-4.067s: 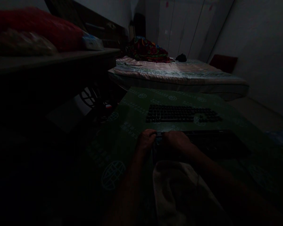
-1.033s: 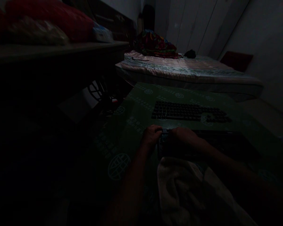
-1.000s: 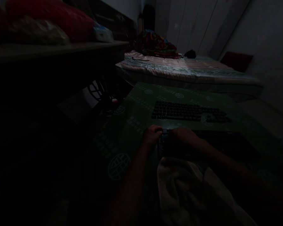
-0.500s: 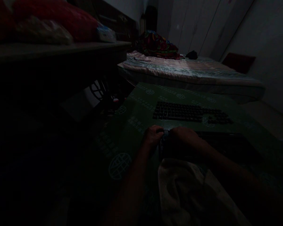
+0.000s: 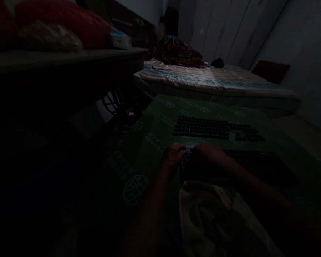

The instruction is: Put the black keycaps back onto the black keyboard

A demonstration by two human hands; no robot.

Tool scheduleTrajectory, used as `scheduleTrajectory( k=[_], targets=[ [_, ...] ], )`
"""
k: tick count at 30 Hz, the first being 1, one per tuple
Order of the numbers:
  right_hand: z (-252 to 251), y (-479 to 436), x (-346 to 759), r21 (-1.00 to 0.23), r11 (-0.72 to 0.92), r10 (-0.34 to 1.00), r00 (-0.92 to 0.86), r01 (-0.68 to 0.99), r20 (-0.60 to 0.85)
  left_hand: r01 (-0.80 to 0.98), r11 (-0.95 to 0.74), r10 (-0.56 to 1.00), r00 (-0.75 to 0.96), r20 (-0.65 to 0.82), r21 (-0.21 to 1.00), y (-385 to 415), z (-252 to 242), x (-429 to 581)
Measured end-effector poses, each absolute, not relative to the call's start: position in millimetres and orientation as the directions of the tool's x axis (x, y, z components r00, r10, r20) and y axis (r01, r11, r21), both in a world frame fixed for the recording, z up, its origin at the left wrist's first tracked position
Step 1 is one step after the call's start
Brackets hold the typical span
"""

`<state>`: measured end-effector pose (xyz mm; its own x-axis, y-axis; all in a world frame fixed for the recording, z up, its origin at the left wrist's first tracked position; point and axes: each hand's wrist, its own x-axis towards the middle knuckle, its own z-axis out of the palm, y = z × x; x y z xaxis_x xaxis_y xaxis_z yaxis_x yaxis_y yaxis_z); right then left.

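Observation:
A dark keyboard base (image 5: 262, 166) lies on the green table, its left end beneath my hands. My left hand (image 5: 173, 155) is closed at the base's upper left corner, thumb and fingers at its edge. Just to the right, my right hand (image 5: 208, 154) is closed over the base, fingers bent down; whatever they hold is hidden by the hand and the dark. Beyond the base, loose black keycaps (image 5: 203, 126) are laid out in keyboard-like rows. A crumpled light cloth (image 5: 200, 214) lies nearer to me, below the base.
The green tabletop (image 5: 160, 119) carries printed globe marks. A bed (image 5: 219, 80) with a striped sheet and a bundled dark red blanket (image 5: 179, 51) stands behind it. At left, a higher table (image 5: 96, 55) holds red bags (image 5: 64, 23); a spoked wheel (image 5: 111, 103) shows beneath.
My right hand has shifted very slightly left, and the fingers of my left hand have moved a little at the corner. The keyboard base, keycaps and cloth look unmoved.

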<state>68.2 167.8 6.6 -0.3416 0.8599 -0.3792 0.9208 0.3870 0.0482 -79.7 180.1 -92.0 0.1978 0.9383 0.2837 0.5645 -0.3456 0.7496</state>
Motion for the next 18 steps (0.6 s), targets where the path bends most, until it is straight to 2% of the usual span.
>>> scheduleTrajectory(
  k=[8, 13, 18],
  targets=[
    [5.3, 152.1, 67.4, 0.064, 0.508, 0.817, -0.458, 0.859, -0.352, 0.574, -0.331, 0.943, 0.181, 0.278, 0.749, 179.6, -89.1, -80.0],
    [4.2, 154.1, 69.3, 0.05, 0.435, 0.833, -0.38, 0.899, -0.403, 0.565, -0.326, 0.945, 0.182, 0.271, 0.758, 179.8, -87.8, -79.2],
    [0.3, 155.2, 68.4, 0.007, 0.413, 0.851, -0.383, 0.911, -0.359, 0.565, -0.334, 0.942, 0.182, 0.281, 0.755, 180.8, -88.1, -79.7]
  ],
)
